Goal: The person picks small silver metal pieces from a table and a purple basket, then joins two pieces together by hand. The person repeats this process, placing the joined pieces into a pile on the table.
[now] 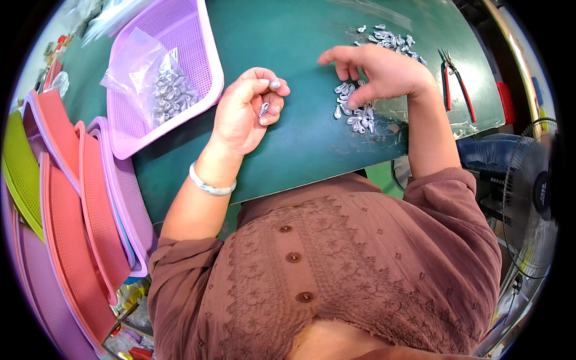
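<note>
My left hand (246, 111) is closed over the green table, palm up. One small silver-grey teardrop-shaped piece (274, 84) is pinched between thumb and forefinger, and another (263, 109) rests against its curled fingers. My right hand (384, 72) hovers at a small heap of the same grey teardrop pieces (361, 123), thumb and fingers apart and curved downward. Whether its fingertips touch any piece is hard to see. Beyond the right hand lies a second heap of these pieces (393, 41), partly covered by the hand.
A purple mesh basket (207, 99) stands on the left of the table (282, 162), holding a clear plastic bag (135, 78) with more grey pieces. Red-handled pliers (459, 90) lie at the right. Stacked coloured baskets (72, 228) lean at far left; a fan (531, 174) is at right.
</note>
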`<state>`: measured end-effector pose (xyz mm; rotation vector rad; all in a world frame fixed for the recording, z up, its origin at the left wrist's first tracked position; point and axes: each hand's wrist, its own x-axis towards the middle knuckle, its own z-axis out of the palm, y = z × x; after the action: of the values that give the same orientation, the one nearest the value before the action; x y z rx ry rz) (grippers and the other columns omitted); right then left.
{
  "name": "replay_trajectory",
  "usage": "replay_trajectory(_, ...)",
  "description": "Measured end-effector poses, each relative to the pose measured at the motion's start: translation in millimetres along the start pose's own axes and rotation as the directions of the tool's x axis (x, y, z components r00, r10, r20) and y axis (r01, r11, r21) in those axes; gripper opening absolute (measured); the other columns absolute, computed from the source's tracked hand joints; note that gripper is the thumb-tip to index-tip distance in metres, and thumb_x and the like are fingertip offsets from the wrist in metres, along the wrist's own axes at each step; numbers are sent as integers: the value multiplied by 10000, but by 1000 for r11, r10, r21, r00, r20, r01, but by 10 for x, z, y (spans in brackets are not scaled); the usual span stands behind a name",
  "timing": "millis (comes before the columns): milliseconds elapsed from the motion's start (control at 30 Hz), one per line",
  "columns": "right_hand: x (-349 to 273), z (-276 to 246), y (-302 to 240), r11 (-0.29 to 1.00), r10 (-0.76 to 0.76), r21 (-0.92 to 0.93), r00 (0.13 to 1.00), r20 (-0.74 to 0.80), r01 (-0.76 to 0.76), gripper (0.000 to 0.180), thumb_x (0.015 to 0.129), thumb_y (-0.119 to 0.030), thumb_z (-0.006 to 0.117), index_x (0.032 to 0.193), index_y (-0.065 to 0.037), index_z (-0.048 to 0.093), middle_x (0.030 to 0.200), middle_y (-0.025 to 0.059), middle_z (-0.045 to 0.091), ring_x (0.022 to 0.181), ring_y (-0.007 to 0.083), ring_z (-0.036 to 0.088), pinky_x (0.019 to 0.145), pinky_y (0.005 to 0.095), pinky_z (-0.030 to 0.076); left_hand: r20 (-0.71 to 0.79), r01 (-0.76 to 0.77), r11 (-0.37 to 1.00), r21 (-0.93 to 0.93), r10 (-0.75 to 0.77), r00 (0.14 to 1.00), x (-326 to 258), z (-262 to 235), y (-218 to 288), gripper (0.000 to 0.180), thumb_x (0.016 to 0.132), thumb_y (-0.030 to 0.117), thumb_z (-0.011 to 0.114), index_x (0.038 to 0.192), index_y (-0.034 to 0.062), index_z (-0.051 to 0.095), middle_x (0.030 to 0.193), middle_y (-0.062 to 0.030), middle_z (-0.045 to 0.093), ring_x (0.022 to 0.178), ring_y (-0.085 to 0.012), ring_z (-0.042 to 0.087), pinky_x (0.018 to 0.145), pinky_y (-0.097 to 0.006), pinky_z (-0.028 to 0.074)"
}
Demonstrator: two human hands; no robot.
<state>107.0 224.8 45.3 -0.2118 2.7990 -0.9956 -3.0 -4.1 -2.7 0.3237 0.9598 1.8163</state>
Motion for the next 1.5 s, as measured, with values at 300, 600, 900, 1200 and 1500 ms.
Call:
replay_trajectory(300, 110, 263, -118, 998, -69, -13, 997, -39, 68, 612, 573, 42, 670, 1149, -63, 491, 830, 82, 501, 666, 197, 494, 606, 320, 443, -77, 24, 997, 68, -18, 997, -3, 59, 3, 104, 849, 96, 459, 889, 28, 527, 774, -73, 569, 551, -84, 465, 430, -181, 328)
replay_trajectory(600, 215, 399, -170, 974, -207, 59, 966, -157, 219, 447, 656, 43, 601, 1088, -59, 548, 858, 92, 552, 806, 241, 540, 685, 317, 450, -153, -8, 978, 210, 41, 987, -13, 54, -16, 115, 856, 53, 449, 916, 20, 542, 717, -28, 536, 538, -74, 452, 449, -167, 327)
replay_trajectory(900, 280, 575, -267, 879, -472, -169, 865, -172, 446, 506, 616, 28, 642, 1102, -81, 551, 817, 59, 585, 821, 245, 531, 716, 351, 460, -230, 14, 959, 284, 54, 972, -2, 62, 5, 128, 830, 31, 448, 903, 26, 553, 688, -13, 532, 547, -66, 458, 462, -181, 337)
replay_trajectory(1200, 258, 524, -274, 959, -268, 37, 946, -184, 279, 491, 687, 43, 585, 1158, -79, 516, 820, 55, 587, 788, 197, 562, 712, 306, 460, -260, 21, 955, 296, 60, 964, -8, 83, 11, 103, 843, 75, 480, 900, 33, 556, 701, -7, 530, 541, -58, 448, 461, -171, 331)
replay_trajectory(1500, 309, 521, -190, 686, -65, 693, 967, -245, 221, 409, 823, 32, 514, 1220, 5, 421, 881, 53, 601, 778, 94, 557, 734, 223, 447, -175, 36, 957, 287, 16, 984, -52, 122, 9, 60, 844, 93, 531, 870, 46, 557, 699, 5, 525, 535, -47, 441, 434, -151, 310)
